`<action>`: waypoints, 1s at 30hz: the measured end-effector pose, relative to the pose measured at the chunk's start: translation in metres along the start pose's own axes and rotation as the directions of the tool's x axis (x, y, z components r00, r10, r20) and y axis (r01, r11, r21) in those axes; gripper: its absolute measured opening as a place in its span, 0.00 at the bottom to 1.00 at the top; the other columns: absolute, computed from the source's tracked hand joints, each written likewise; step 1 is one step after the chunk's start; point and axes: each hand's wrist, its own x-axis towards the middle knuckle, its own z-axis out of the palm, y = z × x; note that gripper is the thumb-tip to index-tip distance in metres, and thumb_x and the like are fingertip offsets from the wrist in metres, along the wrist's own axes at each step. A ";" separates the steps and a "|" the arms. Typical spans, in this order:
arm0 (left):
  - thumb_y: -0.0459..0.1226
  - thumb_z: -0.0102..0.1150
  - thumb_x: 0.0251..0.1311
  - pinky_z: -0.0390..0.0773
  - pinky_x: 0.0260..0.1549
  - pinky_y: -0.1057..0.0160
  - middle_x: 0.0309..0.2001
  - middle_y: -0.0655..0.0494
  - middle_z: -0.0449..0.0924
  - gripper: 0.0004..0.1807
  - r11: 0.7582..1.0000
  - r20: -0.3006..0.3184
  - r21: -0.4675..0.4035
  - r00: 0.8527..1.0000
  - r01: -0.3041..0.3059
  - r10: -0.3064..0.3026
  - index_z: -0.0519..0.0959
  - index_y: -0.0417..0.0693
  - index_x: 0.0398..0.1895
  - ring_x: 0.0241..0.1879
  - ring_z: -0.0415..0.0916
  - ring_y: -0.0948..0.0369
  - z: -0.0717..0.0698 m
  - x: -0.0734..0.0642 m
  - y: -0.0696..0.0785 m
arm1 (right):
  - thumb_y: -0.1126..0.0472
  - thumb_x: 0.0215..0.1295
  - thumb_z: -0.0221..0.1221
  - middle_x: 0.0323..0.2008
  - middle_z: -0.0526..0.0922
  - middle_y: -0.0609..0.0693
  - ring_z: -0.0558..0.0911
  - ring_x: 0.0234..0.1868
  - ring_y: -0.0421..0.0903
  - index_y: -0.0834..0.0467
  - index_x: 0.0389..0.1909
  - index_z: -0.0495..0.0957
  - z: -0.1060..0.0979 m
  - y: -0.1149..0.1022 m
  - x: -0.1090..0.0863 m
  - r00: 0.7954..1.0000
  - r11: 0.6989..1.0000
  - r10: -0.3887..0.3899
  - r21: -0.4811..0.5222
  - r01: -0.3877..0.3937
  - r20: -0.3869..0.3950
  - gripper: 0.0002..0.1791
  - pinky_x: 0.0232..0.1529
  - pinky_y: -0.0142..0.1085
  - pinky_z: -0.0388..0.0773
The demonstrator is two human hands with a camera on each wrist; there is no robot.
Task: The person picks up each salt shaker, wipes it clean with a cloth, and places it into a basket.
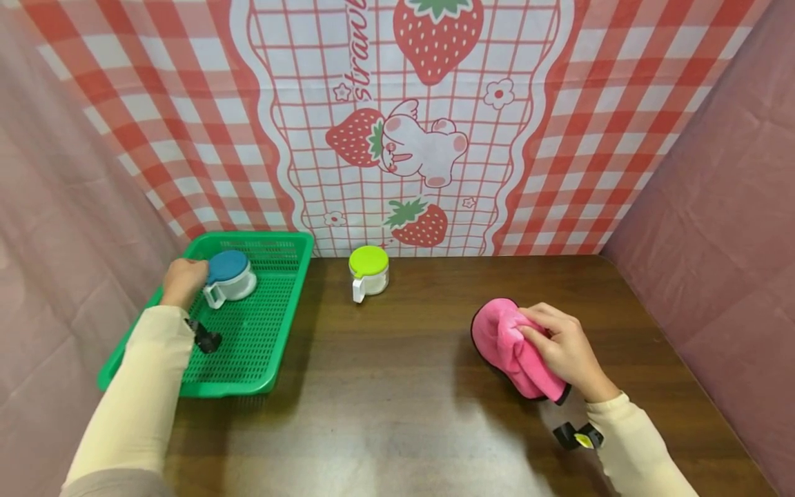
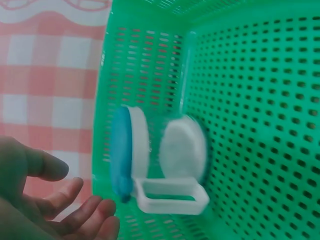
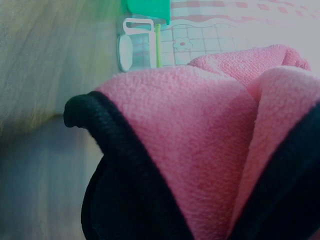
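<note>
A clear seasoning jar with a blue lid (image 1: 228, 266) and a white handle stands inside the green basket (image 1: 282, 338). Beside it, above the basket's left side, is my left hand (image 1: 183, 281). The left wrist view shows that hand's fingers (image 2: 64, 197) loosely bent and apart from the jar, with nothing in them. Over on the right, my right hand (image 1: 566, 348) pinches a pink cloth (image 1: 506, 338) with dark edging, bunched up above the table. That cloth (image 3: 185, 130) fills most of the right wrist view and hides the right fingers there.
A second jar with a lime green lid (image 1: 369, 261) stands at the back of the brown wooden table (image 1: 385, 386), right of the basket. Behind the table hangs a red-and-white strawberry curtain (image 1: 428, 152). Pink cloth walls (image 1: 714, 193) close off both sides.
</note>
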 end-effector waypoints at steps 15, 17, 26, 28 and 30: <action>0.44 0.35 0.68 0.72 0.50 0.47 0.56 0.32 0.69 0.22 0.999 -0.035 -0.010 0.999 -0.039 0.038 0.71 0.35 0.51 0.53 0.67 0.40 -0.001 -0.001 0.035 | 0.84 0.45 0.63 0.30 0.83 0.56 0.76 0.34 0.27 0.69 0.36 0.83 0.003 -0.001 0.003 1.000 0.999 -0.015 0.031 0.016 -0.024 0.16 0.36 0.17 0.70; 0.44 0.35 0.69 0.70 0.58 0.43 0.62 0.30 0.67 0.26 0.999 -0.029 -0.012 0.999 -0.047 0.046 0.70 0.34 0.58 0.61 0.65 0.37 -0.002 -0.002 0.038 | 0.84 0.45 0.63 0.30 0.83 0.56 0.76 0.34 0.27 0.69 0.36 0.83 0.003 -0.002 0.003 1.000 0.999 -0.015 0.033 0.016 -0.024 0.16 0.36 0.17 0.71; 0.45 0.35 0.69 0.65 0.63 0.43 0.65 0.31 0.65 0.30 0.993 -0.039 -0.070 0.995 -0.099 0.096 0.65 0.34 0.66 0.66 0.62 0.38 0.002 -0.012 0.057 | 0.84 0.45 0.63 0.31 0.83 0.56 0.76 0.35 0.27 0.69 0.37 0.83 0.002 -0.003 0.002 1.000 0.999 -0.009 0.040 0.010 -0.023 0.16 0.37 0.17 0.71; 0.45 0.35 0.69 0.66 0.63 0.43 0.65 0.32 0.65 0.29 0.991 -0.038 -0.084 0.994 -0.106 0.103 0.65 0.35 0.66 0.66 0.63 0.39 0.004 -0.014 0.062 | 0.84 0.45 0.63 0.31 0.83 0.56 0.76 0.35 0.26 0.69 0.37 0.83 0.002 -0.003 0.002 1.000 0.999 -0.009 0.042 0.010 -0.025 0.16 0.38 0.16 0.71; 0.45 0.34 0.70 0.66 0.63 0.43 0.65 0.32 0.65 0.29 0.990 -0.032 -0.095 0.994 -0.108 0.106 0.65 0.36 0.66 0.65 0.63 0.40 0.005 -0.015 0.066 | 0.84 0.45 0.63 0.31 0.83 0.55 0.76 0.35 0.26 0.70 0.37 0.83 0.002 -0.003 0.002 1.000 0.999 -0.008 0.040 0.009 -0.025 0.16 0.38 0.16 0.71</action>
